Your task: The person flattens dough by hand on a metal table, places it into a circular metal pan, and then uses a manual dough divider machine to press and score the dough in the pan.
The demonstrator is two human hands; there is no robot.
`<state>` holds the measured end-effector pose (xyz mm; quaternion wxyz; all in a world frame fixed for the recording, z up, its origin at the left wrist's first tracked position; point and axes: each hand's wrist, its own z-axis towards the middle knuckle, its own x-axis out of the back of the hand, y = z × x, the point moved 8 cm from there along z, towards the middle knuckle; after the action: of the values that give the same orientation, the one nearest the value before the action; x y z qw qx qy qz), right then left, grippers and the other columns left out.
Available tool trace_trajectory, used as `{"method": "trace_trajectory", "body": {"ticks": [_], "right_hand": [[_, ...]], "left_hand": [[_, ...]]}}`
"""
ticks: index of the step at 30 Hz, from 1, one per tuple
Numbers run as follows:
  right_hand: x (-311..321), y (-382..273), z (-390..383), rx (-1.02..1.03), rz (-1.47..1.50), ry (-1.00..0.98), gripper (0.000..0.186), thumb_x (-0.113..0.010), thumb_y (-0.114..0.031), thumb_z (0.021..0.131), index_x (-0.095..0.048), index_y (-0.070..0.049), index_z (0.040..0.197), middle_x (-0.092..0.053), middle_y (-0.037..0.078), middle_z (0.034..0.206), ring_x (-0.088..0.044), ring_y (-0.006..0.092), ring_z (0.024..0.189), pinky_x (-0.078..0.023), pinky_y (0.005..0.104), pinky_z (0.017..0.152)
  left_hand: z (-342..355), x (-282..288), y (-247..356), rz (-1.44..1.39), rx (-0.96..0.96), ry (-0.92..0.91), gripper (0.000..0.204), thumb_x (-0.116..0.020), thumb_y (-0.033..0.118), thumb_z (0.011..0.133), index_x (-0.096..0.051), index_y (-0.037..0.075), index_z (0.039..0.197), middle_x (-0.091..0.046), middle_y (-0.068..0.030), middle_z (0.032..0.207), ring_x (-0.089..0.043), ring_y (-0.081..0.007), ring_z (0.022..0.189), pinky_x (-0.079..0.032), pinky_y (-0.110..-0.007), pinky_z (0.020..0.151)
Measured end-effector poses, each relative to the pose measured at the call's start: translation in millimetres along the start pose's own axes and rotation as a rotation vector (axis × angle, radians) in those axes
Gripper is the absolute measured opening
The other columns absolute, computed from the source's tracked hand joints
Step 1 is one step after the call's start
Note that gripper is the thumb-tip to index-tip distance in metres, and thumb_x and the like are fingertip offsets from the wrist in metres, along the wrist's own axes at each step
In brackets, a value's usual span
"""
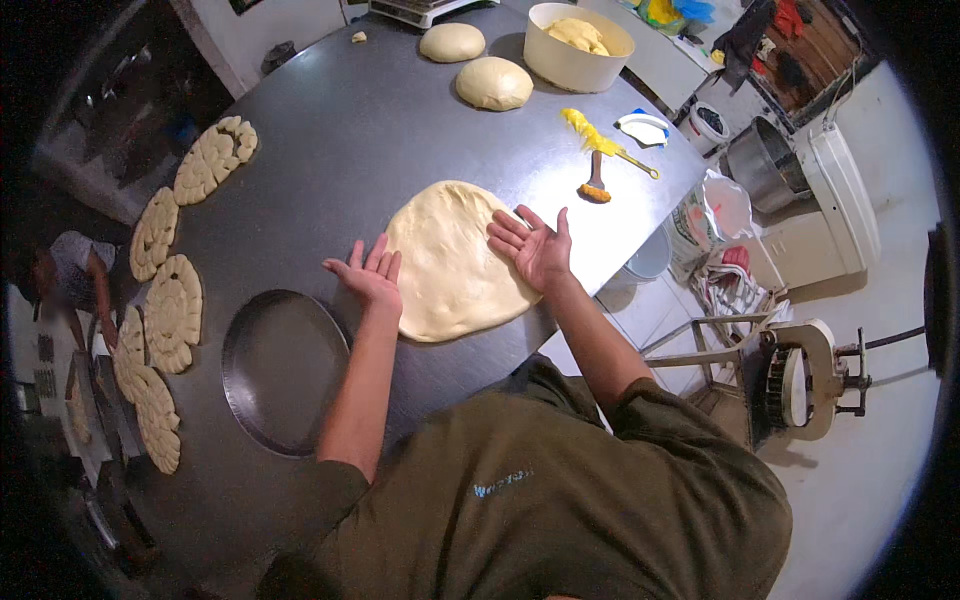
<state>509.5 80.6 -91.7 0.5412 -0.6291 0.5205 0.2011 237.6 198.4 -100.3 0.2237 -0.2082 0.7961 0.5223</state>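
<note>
A large flattened disc of pale dough (450,285) lies on the steel table in front of me. My left hand (372,278) is at its left edge, palm turned up and fingers spread. My right hand (540,252) is open too, palm up, its fingers reaching over the dough's right part. Neither hand grips anything; whether the fingers press on the dough or hover just above it I cannot tell. Left of my left forearm sits a round dark baking pan (285,370) with nothing in it.
Several shaped dough rounds (173,312) line the left edge. Two dough balls (494,84) and a white tub (577,75) of yellow dough stand at the back. A yellow brush (595,138) and brown-handled brush (595,180) lie right. A person (85,265) stands far left.
</note>
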Motion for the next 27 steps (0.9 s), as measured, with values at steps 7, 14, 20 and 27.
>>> {"method": "trace_trajectory", "body": {"ticks": [7, 14, 20, 27], "right_hand": [[-109.9, 16.7, 0.8, 0.521, -2.001, -0.213, 0.092, -0.037, -0.068, 0.103, -0.021, 0.001, 0.163, -0.015, 0.027, 0.170, -0.012, 0.0399, 0.160, -0.011, 0.0570, 0.128], [-115.7, 16.6, 57.9, 0.469, -2.099, -0.158, 0.090, -0.040, -0.063, 0.103, -0.018, 0.001, 0.164, -0.008, 0.023, 0.173, -0.009, 0.0426, 0.160, -0.010, 0.0628, 0.126], [-82.6, 54.4, 42.6, 0.284, -2.151, -0.366, 0.086, -0.040, -0.058, 0.105, -0.021, 0.003, 0.162, -0.014, 0.026, 0.171, -0.009, 0.0418, 0.160, -0.007, 0.0593, 0.128], [-51.7, 77.1, 8.3, 0.406, -2.266, -0.629, 0.082, -0.030, -0.061, 0.107, -0.026, 0.000, 0.162, -0.020, 0.023, 0.171, -0.011, 0.0378, 0.160, -0.006, 0.0599, 0.127]], "left_hand": [[-157.0, -88.2, -91.7, 2.010, -0.725, -0.780, 0.106, -0.035, 0.084, 0.092, -0.022, 0.009, 0.166, -0.032, -0.0250, 0.165, -0.020, -0.0454, 0.156, -0.005, -0.068, 0.124], [-40.4, -44.1, -3.0, 1.147, -0.158, -0.543, 0.077, -0.055, 0.053, 0.098, -0.047, -0.001, 0.151, -0.042, -0.0260, 0.159, -0.039, -0.0442, 0.147, -0.026, -0.051, 0.124], [-22.2, -12.6, 15.6, 1.771, -0.212, 0.080, 0.088, -0.057, 0.057, 0.098, -0.039, -0.011, 0.151, -0.025, -0.0377, 0.163, -0.027, -0.0503, 0.151, -0.021, -0.055, 0.124], [-36.7, -55.2, -1.0, 1.522, -0.291, 0.025, 0.070, -0.079, 0.026, 0.088, -0.044, -0.013, 0.133, -0.044, -0.0381, 0.147, -0.049, -0.0495, 0.136, -0.041, -0.050, 0.112]]}}
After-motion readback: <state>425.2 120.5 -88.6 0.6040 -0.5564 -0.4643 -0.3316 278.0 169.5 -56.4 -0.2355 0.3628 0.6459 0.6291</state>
